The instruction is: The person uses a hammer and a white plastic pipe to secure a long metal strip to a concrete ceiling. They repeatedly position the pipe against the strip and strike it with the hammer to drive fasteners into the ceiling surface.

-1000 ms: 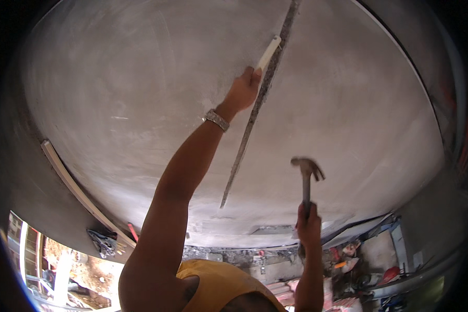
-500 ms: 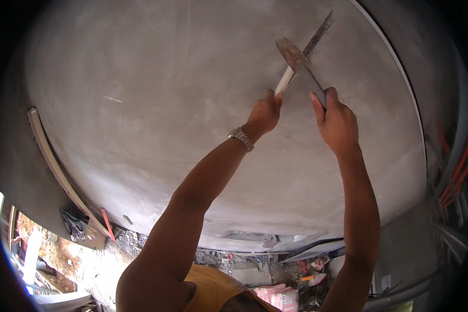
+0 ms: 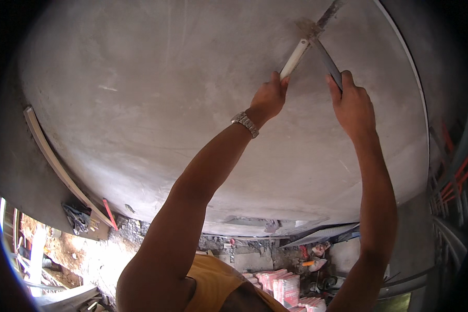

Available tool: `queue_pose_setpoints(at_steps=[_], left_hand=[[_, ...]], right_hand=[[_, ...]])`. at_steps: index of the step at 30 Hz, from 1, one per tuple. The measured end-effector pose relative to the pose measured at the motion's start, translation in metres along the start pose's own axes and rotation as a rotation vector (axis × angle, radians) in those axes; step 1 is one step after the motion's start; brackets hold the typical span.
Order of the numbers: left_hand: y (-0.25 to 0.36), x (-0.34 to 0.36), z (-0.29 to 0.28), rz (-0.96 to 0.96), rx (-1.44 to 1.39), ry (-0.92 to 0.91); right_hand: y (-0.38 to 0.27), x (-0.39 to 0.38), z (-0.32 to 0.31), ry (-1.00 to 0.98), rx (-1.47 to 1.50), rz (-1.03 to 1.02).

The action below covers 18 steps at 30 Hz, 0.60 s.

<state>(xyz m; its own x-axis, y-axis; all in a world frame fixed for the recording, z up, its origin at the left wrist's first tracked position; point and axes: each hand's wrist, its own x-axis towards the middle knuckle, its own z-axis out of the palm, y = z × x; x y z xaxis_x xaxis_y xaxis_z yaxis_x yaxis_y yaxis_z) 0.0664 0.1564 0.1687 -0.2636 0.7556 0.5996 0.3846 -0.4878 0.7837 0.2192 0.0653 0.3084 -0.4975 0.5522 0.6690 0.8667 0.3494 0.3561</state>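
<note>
My left hand (image 3: 269,97) is closed around the pale handle of a white-handled tool (image 3: 295,59), its wrist wearing a metal-link watch (image 3: 245,124). A long dark, rough-edged strip (image 3: 329,14) continues in line with that handle; whether it is the tool's blade I cannot tell. My right hand (image 3: 354,106) grips a grey-handled tool (image 3: 328,62), thumb along the handle. Its far end, brownish and blurred, crosses the first tool near the top. Both tools are held up before a smooth grey wall (image 3: 156,104). Their exact kind, and any contact with the wall, cannot be made out.
A long pale strip (image 3: 57,161) leans at the left, beside a red stick (image 3: 109,214) and a dark bundle (image 3: 78,217). Below lie rubble, pink-and-white bags (image 3: 286,289) and an orange-handled tool (image 3: 308,263). Orange-red bars (image 3: 456,179) stand at the far right.
Both hands have moved upward and somewhat right in the view, keeping hold of the tools. The tools' crossing point is higher and further right. The view itself has shifted a little.
</note>
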Motion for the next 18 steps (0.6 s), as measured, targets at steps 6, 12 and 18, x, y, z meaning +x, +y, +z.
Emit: queue_pose_setpoints(at_steps=[6,12,18], left_hand=[[-0.014,0.002,0.005,0.057,0.107,0.07],[-0.006,0.001,-0.005,0.065,0.072,0.043],[-0.002,-0.002,-0.006,0.045,0.114,0.017]], right_hand=[[-0.003,-0.015,0.019,0.052,0.117,-0.005],[-0.017,-0.015,0.005,0.103,0.216,0.064],[0.004,0.012,0.014,0.013,-0.005,0.043]])
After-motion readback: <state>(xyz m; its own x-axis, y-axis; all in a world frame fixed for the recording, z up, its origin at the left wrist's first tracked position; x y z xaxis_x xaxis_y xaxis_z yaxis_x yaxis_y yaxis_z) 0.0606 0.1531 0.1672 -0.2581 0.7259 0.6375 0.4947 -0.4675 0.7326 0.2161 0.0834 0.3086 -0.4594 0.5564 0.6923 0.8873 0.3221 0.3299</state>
